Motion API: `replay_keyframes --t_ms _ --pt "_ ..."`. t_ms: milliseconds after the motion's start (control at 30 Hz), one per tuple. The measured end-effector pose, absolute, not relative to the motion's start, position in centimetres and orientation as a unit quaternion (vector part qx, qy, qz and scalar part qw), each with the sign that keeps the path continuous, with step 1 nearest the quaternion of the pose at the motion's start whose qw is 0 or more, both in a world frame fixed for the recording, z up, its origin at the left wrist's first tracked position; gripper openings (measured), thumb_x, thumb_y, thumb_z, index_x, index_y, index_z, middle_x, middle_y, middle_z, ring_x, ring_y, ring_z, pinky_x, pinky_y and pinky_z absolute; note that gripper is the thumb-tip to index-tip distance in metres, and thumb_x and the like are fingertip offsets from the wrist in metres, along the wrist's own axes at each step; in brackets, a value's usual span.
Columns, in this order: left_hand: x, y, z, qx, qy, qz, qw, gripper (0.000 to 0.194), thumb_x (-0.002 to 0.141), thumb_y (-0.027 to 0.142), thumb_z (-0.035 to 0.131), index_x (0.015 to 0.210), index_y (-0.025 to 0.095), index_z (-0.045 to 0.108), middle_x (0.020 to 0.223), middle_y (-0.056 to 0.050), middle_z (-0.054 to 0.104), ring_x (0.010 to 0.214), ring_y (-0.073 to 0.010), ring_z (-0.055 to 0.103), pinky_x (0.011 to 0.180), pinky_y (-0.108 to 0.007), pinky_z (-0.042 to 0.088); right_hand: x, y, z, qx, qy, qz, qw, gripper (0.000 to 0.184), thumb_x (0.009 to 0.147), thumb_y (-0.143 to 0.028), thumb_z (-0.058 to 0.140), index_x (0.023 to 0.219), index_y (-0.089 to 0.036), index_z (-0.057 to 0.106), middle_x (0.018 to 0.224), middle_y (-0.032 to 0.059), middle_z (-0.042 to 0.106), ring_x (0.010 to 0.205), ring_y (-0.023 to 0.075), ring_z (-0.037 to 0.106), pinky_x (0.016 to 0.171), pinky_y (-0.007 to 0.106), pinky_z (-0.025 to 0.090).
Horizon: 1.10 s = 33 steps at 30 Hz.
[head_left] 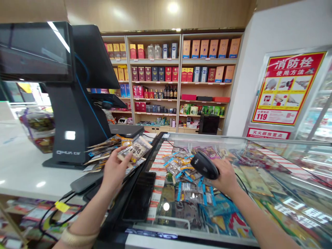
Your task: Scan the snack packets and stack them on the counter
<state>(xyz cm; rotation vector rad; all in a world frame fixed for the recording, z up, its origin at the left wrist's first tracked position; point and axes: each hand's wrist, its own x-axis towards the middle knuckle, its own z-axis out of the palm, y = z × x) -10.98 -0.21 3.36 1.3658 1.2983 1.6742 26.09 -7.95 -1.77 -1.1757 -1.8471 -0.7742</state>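
Note:
In my left hand [116,169] is a small snack packet [136,150] with a cream label and dark lettering, pinched between thumb and fingers. It is held over a pile of similar snack packets [103,152] beside the black register stand. My right hand [227,176] is wrapped round the handle of a black barcode scanner [204,165], whose head points left. Below the scanner, several blue-edged snack packets [190,190] lie heaped on the glass counter top. A dark phone [140,195] lies flat between my two hands.
A black register with screens [83,114] stands on the white counter [23,173] at left, with a plastic jar [38,128] behind it. Cables hang at the counter's front edge. The glass case [233,224] holds bagged goods; shelves of boxes [155,74] line the far wall.

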Motion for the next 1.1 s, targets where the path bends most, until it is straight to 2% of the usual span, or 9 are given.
replay_keyframes --t_ms 33,133,167,267,367,767,933,1000,1100 --pt "-9.5 0.5 3.8 0.486 0.441 0.637 0.405 0.041 0.077 0.03 0.065 0.116 0.022 0.055 0.068 0.003 0.063 0.057 -0.0131 0.061 0.055 -0.024 0.052 26.0 -7.8 -1.4 -0.468 -0.726 -0.308 0.399 0.021 0.077 -0.028 0.054 0.093 -0.017 0.061 0.078 0.0064 0.067 0.072 0.0208 0.059 0.07 0.032 0.035" --pt "-5.4 2.4 4.7 0.356 0.335 0.591 0.641 0.014 0.086 0.012 0.054 0.098 0.017 0.057 0.069 0.001 0.061 0.05 -0.0055 0.054 0.045 -0.012 0.044 25.4 -7.2 0.3 -0.474 -0.728 -0.301 0.393 0.022 0.075 -0.026 0.052 0.093 -0.017 0.062 0.077 0.0063 0.067 0.073 0.0209 0.059 0.069 0.032 0.033" --pt "-4.4 2.9 4.9 0.31 0.307 0.567 0.699 0.012 0.088 0.008 0.048 0.093 0.015 0.057 0.068 0.0 0.059 0.047 -0.0035 0.051 0.042 -0.01 0.041 25.0 -7.0 1.0 -0.473 -0.73 -0.299 0.391 0.023 0.074 -0.026 0.053 0.093 -0.017 0.063 0.078 0.0064 0.067 0.074 0.0209 0.059 0.07 0.032 0.033" --pt "-2.7 3.7 4.7 0.183 0.245 0.503 0.808 0.022 0.092 0.003 0.036 0.087 0.011 0.055 0.067 -0.002 0.056 0.042 -0.0009 0.045 0.036 -0.007 0.035 23.5 -6.2 2.7 -0.481 -0.73 -0.292 0.389 0.025 0.073 -0.026 0.053 0.094 -0.017 0.064 0.082 0.0068 0.068 0.078 0.0212 0.059 0.074 0.032 0.032" --pt "-2.5 3.8 4.0 0.12 0.223 0.47 0.846 0.024 0.094 0.003 0.031 0.085 0.01 0.053 0.068 -0.002 0.054 0.04 -0.0008 0.044 0.034 -0.008 0.035 21.8 -5.2 3.2 -0.495 -0.715 -0.293 0.398 0.023 0.073 -0.028 0.055 0.092 -0.018 0.063 0.081 0.0061 0.068 0.076 0.0208 0.058 0.073 0.033 0.03" --pt "-3.2 3.5 2.5 0.188 0.229 0.447 0.844 0.021 0.09 0.003 0.039 0.08 0.008 0.057 0.068 -0.002 0.054 0.041 0.0 0.04 0.036 -0.008 0.032 19.7 -4.5 1.3 -0.476 -0.744 -0.277 0.378 0.022 0.072 -0.028 0.055 0.091 -0.019 0.062 0.079 0.0043 0.066 0.075 0.0198 0.058 0.075 0.034 0.031" --pt "-2.7 3.3 1.1 0.413 0.315 0.493 0.698 0.004 0.081 0.016 0.061 0.082 0.012 0.061 0.064 0.001 0.058 0.042 -0.0022 0.043 0.039 -0.012 0.033 20.8 -4.9 0.6 -0.466 -0.72 -0.318 0.405 0.022 0.076 -0.03 0.055 0.094 -0.018 0.06 0.08 0.0055 0.067 0.074 0.0206 0.059 0.073 0.034 0.033" --pt "-2.5 3.3 0.4 0.493 0.341 0.48 0.641 0.016 0.076 0.025 0.066 0.088 0.015 0.063 0.064 0.002 0.059 0.043 -0.004 0.045 0.041 -0.015 0.034 21.2 -5.0 0.2 -0.46 -0.71 -0.331 0.417 0.021 0.078 -0.032 0.056 0.093 -0.017 0.059 0.081 0.0062 0.067 0.075 0.0214 0.06 0.073 0.034 0.035" --pt "-2.6 3.6 -0.3 0.594 0.374 0.441 0.56 0.024 0.077 0.032 0.062 0.093 0.015 0.067 0.063 0.001 0.062 0.046 -0.008 0.05 0.045 -0.019 0.039 21.7 -5.1 0.0 -0.442 -0.699 -0.354 0.437 0.019 0.079 -0.032 0.056 0.093 -0.019 0.058 0.08 0.0056 0.066 0.075 0.0215 0.061 0.071 0.034 0.037"
